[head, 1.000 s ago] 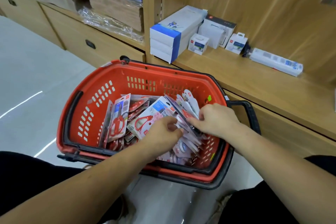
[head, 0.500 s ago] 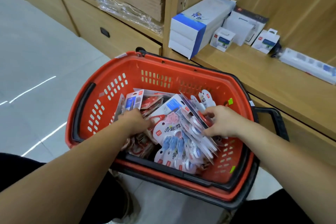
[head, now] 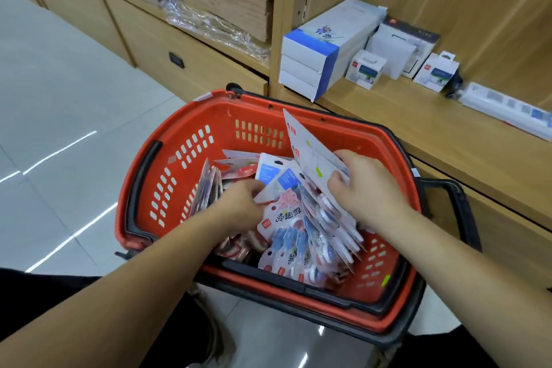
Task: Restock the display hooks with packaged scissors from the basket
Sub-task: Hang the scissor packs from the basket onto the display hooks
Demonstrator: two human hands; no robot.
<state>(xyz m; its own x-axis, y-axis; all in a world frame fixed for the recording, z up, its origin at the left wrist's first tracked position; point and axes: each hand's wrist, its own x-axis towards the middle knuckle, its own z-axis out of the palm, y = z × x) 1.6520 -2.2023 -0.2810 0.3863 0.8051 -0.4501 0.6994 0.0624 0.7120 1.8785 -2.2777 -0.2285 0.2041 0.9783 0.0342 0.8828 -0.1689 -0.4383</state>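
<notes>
The red basket (head: 227, 134) sits on the floor in the middle of the frame. The packaged scissors (head: 206, 188), red-handled in clear blisters, stand on edge at the left of the pile inside it, and more lie half buried toward the lower edge of the pile. The right hand (head: 367, 188), right of centre, is closed around a sheaf of white-backed packs (head: 310, 155), lifted and tilted toward the top of the frame. Only their backs show, so I cannot tell whether they are scissors. The left hand (head: 239, 203) is dug into the middle of the pile with its fingers curled, and whether it actually holds a pack cannot be told. The main risk is a mix-up: pink and blue clip packs (head: 283, 218) lie touching the scissors, so a grab made by feel could bring up the wrong product. The sheaf is fanned and gripped near one end, so a loose hold could let the outer cards slide out and spill into the basket or over its rim onto the floor. Hang tabs and blister edges overlap in the heap, so pulling one pack could snag its neighbours or bend a card. The display hooks are not in view, so the reach to them cannot be judged.
</notes>
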